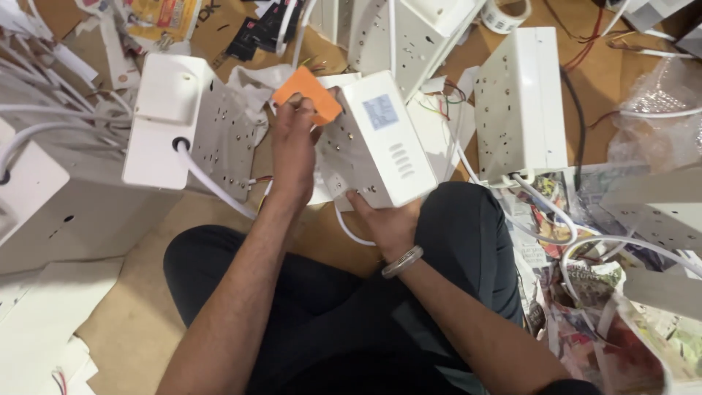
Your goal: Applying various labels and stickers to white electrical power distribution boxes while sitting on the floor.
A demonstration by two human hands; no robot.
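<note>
I sit cross-legged on the floor and hold a white boxy power-strip unit [376, 143] above my knees. It has a pale label, a row of slots and a white cord hanging from its underside. My right hand [387, 223], with a silver bangle on the wrist, grips the unit's lower edge from below. An orange cloth or pad [307, 95] is pinched in my left hand [292, 146], which presses it against the unit's upper left side.
Several similar white units lie around: one [179, 124] at the left with a white cord, one [521, 102] at the right, more at the top and far right. Newspaper [578, 292] covers the floor at the right, white sheets [44, 314] the left. A tape roll [506, 13] lies at the top.
</note>
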